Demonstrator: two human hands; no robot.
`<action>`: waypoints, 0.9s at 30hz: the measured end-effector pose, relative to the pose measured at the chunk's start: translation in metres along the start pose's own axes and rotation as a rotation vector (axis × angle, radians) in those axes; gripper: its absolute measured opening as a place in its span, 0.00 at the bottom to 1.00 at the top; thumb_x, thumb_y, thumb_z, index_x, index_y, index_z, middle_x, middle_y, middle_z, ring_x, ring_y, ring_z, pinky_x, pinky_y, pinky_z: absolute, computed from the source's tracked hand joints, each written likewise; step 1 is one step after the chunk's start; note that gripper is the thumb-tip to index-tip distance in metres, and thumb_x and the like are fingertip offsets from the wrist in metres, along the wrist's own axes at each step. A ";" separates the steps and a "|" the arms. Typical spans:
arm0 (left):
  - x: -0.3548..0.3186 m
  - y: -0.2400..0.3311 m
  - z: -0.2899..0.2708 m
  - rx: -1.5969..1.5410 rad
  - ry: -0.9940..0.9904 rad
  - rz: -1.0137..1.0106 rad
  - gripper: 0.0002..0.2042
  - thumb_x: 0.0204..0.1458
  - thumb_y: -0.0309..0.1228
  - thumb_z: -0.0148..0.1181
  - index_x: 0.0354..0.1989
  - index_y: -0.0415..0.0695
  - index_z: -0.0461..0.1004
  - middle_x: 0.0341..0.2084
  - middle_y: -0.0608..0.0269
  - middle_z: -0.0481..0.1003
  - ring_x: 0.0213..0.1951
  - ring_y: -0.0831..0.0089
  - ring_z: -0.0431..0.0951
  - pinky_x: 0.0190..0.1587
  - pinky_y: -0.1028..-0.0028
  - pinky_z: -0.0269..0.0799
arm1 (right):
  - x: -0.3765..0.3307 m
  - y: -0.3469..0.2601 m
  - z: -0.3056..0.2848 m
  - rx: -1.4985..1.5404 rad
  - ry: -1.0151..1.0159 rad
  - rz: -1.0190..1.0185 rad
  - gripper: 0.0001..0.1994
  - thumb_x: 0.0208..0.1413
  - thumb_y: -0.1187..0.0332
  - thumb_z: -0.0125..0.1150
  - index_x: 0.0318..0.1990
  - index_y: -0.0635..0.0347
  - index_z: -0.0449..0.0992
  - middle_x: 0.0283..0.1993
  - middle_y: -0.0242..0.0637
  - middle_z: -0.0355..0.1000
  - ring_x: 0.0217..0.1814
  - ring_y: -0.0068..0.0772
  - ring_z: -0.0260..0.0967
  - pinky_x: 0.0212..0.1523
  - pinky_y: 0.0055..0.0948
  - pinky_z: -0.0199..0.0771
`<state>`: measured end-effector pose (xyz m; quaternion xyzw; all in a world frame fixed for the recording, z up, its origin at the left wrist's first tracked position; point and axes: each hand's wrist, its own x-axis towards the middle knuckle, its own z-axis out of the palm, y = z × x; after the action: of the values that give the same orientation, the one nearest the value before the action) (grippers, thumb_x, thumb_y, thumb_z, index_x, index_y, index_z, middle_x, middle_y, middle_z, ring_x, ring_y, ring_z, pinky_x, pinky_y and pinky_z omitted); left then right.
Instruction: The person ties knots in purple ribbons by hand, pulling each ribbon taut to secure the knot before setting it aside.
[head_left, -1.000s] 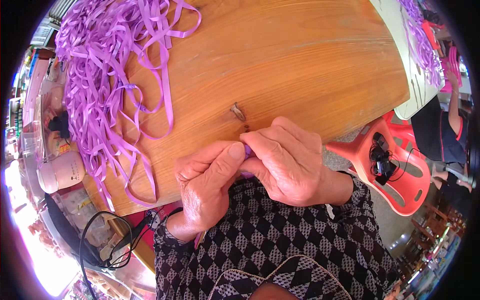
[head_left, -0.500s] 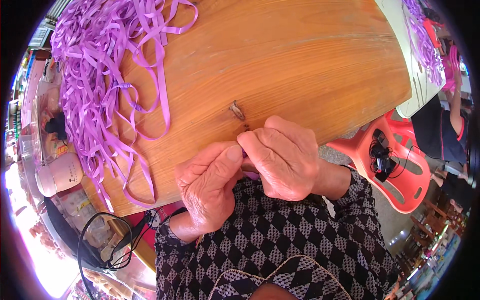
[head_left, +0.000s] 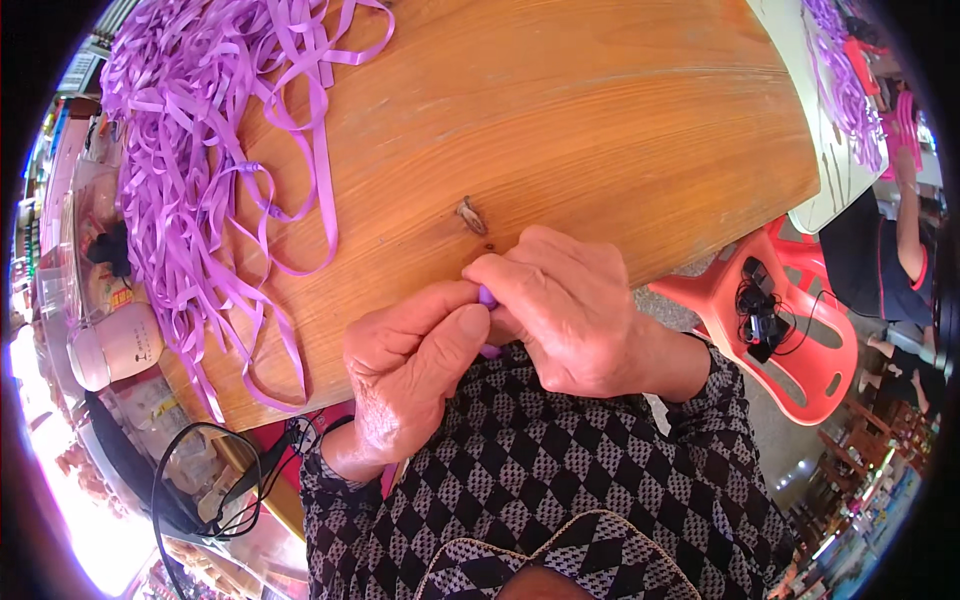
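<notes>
My left hand (head_left: 412,365) and my right hand (head_left: 565,310) meet fingertip to fingertip at the near edge of the wooden table (head_left: 600,130). Both are closed in a pinch on a small piece of purple ribbon (head_left: 487,297). Only bits of that ribbon show between the fingers and just below them; the rest is hidden by my hands. To the left, a big tangled heap of purple ribbons (head_left: 190,140) covers the far left of the table, with loose loops trailing toward me.
A pale pink lidded jar (head_left: 125,345) and black cables (head_left: 215,530) are at the left. On the right stands a red plastic stool (head_left: 800,380) with a black corded device (head_left: 762,310) on it. Beyond, a white table (head_left: 840,170) bears more purple ribbons (head_left: 845,80), beside another person (head_left: 875,255).
My hands have shifted slightly left, and the fingertips have parted a little. More of the purple ribbon now shows between them.
</notes>
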<state>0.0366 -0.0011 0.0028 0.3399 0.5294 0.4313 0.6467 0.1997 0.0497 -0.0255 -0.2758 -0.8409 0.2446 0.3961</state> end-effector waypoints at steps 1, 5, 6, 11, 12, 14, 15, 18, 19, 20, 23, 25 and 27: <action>-0.001 0.000 0.000 0.019 0.001 0.007 0.14 0.57 0.31 0.55 0.39 0.29 0.76 0.19 0.65 0.73 0.17 0.84 0.64 0.18 0.83 0.54 | 0.000 -0.001 0.001 -0.046 0.020 -0.048 0.25 0.30 0.79 0.65 0.43 0.75 0.70 0.25 0.41 0.66 0.22 0.38 0.64 0.19 0.32 0.62; -0.003 -0.007 0.002 0.158 0.068 0.095 0.13 0.58 0.30 0.54 0.41 0.30 0.75 0.19 0.66 0.72 0.17 0.85 0.63 0.18 0.84 0.52 | -0.001 0.000 0.009 -0.217 0.018 -0.140 0.22 0.30 0.72 0.59 0.38 0.73 0.69 0.24 0.39 0.61 0.23 0.37 0.61 0.20 0.31 0.63; -0.003 -0.008 0.001 0.206 0.042 0.102 0.12 0.59 0.28 0.53 0.43 0.31 0.75 0.20 0.66 0.73 0.17 0.86 0.62 0.19 0.84 0.54 | -0.002 0.001 0.010 -0.265 0.009 -0.156 0.20 0.31 0.69 0.56 0.36 0.72 0.68 0.24 0.38 0.59 0.24 0.36 0.60 0.21 0.31 0.64; -0.005 -0.009 -0.007 -0.078 -0.066 -0.009 0.12 0.61 0.28 0.50 0.47 0.32 0.73 0.21 0.65 0.74 0.18 0.84 0.65 0.21 0.83 0.61 | -0.003 0.004 0.007 -0.224 -0.036 -0.152 0.20 0.32 0.68 0.57 0.37 0.72 0.68 0.24 0.38 0.60 0.24 0.37 0.60 0.20 0.32 0.63; -0.005 -0.010 -0.009 -0.072 -0.096 0.003 0.13 0.61 0.28 0.50 0.47 0.32 0.72 0.22 0.64 0.74 0.19 0.83 0.67 0.22 0.82 0.63 | -0.002 0.004 0.006 -0.223 -0.053 -0.148 0.21 0.32 0.68 0.57 0.37 0.72 0.68 0.24 0.38 0.60 0.24 0.37 0.61 0.20 0.32 0.63; -0.004 -0.011 -0.010 -0.005 -0.148 0.082 0.13 0.61 0.29 0.51 0.47 0.32 0.72 0.23 0.62 0.75 0.20 0.80 0.70 0.23 0.79 0.66 | -0.002 0.005 0.004 -0.230 -0.012 -0.149 0.21 0.33 0.67 0.59 0.37 0.71 0.68 0.25 0.38 0.61 0.25 0.37 0.62 0.20 0.32 0.63; -0.004 -0.012 -0.009 0.052 -0.170 0.147 0.13 0.61 0.30 0.52 0.47 0.32 0.72 0.23 0.61 0.75 0.21 0.78 0.72 0.24 0.78 0.68 | -0.001 0.005 0.003 -0.236 -0.003 -0.138 0.21 0.34 0.67 0.59 0.38 0.71 0.68 0.25 0.38 0.61 0.25 0.37 0.62 0.20 0.33 0.63; 0.000 -0.018 -0.004 0.277 -0.138 0.293 0.12 0.59 0.31 0.55 0.44 0.33 0.72 0.25 0.58 0.75 0.24 0.70 0.76 0.26 0.73 0.71 | -0.001 0.003 0.002 -0.176 -0.052 -0.093 0.21 0.35 0.66 0.60 0.39 0.71 0.68 0.26 0.38 0.62 0.26 0.37 0.64 0.20 0.32 0.63; 0.001 -0.019 -0.003 0.359 -0.103 0.320 0.12 0.58 0.31 0.56 0.42 0.34 0.72 0.25 0.57 0.74 0.26 0.68 0.77 0.26 0.72 0.71 | -0.001 0.003 0.002 -0.168 -0.058 -0.093 0.21 0.35 0.66 0.60 0.39 0.71 0.68 0.26 0.38 0.62 0.26 0.37 0.64 0.20 0.32 0.63; 0.001 -0.020 -0.003 0.490 -0.056 0.437 0.12 0.57 0.32 0.57 0.41 0.34 0.72 0.25 0.57 0.74 0.25 0.66 0.77 0.26 0.72 0.71 | -0.001 0.002 0.003 -0.166 -0.054 -0.096 0.21 0.35 0.67 0.60 0.39 0.71 0.68 0.26 0.38 0.62 0.26 0.37 0.64 0.21 0.33 0.64; 0.003 -0.022 -0.001 0.740 0.048 0.633 0.11 0.55 0.32 0.59 0.39 0.35 0.72 0.24 0.57 0.73 0.24 0.63 0.76 0.26 0.71 0.70 | 0.002 0.002 0.004 -0.161 -0.041 -0.128 0.22 0.35 0.67 0.60 0.39 0.72 0.68 0.25 0.38 0.62 0.26 0.37 0.64 0.21 0.32 0.64; 0.002 -0.022 -0.001 0.728 0.066 0.599 0.11 0.55 0.32 0.59 0.38 0.36 0.72 0.23 0.57 0.73 0.24 0.62 0.76 0.25 0.70 0.69 | 0.004 0.003 0.005 -0.168 -0.031 -0.153 0.22 0.34 0.67 0.59 0.39 0.72 0.68 0.25 0.39 0.63 0.25 0.38 0.64 0.21 0.33 0.65; 0.001 -0.021 -0.001 0.675 0.059 0.547 0.11 0.54 0.32 0.59 0.37 0.36 0.73 0.23 0.57 0.73 0.24 0.62 0.76 0.25 0.70 0.69 | 0.005 0.002 0.005 -0.184 -0.007 -0.169 0.22 0.34 0.67 0.59 0.39 0.73 0.68 0.25 0.39 0.63 0.24 0.38 0.64 0.21 0.33 0.65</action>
<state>0.0396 -0.0085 -0.0170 0.6476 0.5493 0.3990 0.3460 0.1932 0.0540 -0.0272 -0.2381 -0.8815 0.1332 0.3854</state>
